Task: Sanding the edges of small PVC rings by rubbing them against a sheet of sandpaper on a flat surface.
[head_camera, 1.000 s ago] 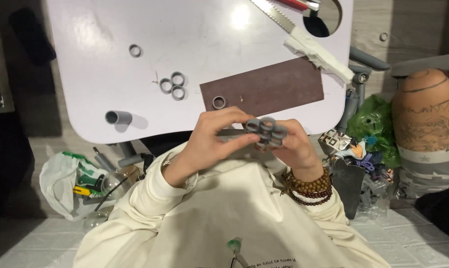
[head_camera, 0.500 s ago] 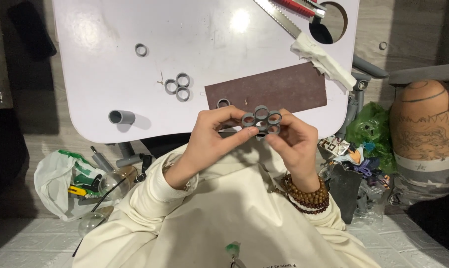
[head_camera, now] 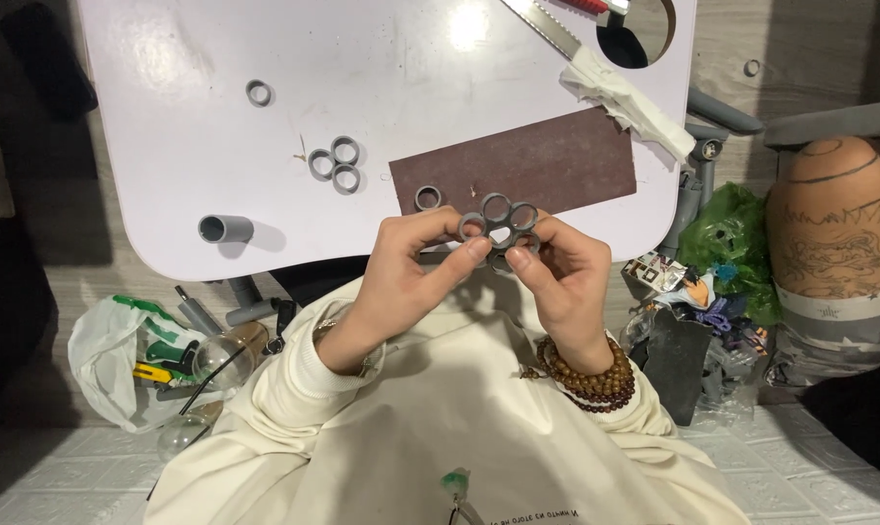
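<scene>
1. Gripping: left hand (head_camera: 411, 267) and right hand (head_camera: 561, 272) both pinched closed on cluster of grey rings (head_camera: 499, 222), fingertips on its lower rings, held in air just over near table edge.
2. Cluster: several short grey tube slices joined side by side, holes facing camera, overlapping view of brown sandpaper sheet (head_camera: 517, 167).
3. Wooden bead bracelets (head_camera: 587, 374) on right wrist, cream sleeves on both arms.
4. Single loose grey ring (head_camera: 427, 197) on sandpaper's left corner, just beside left fingertips, apart from cluster.
5. Trio of joined rings (head_camera: 334, 163) mid-table, well apart from hands; lone ring (head_camera: 259, 92) farther up left.
6. Short grey pipe piece (head_camera: 225, 229) lying near left table edge, close to rounded corner.
7. Saw blade (head_camera: 542, 21) and white rag (head_camera: 626, 97) at far right, near round hole (head_camera: 634, 29) in table.
8. White table (head_camera: 168, 146), glossy, rounded near corners; wide bare stretch across left and centre.
9. Floor left: plastic bag (head_camera: 109, 355) with tools, glass bulbs beside it.
10. Floor right: green bag (head_camera: 731, 233), dark clutter, brown drawn-on dome shape (head_camera: 828, 224).
</scene>
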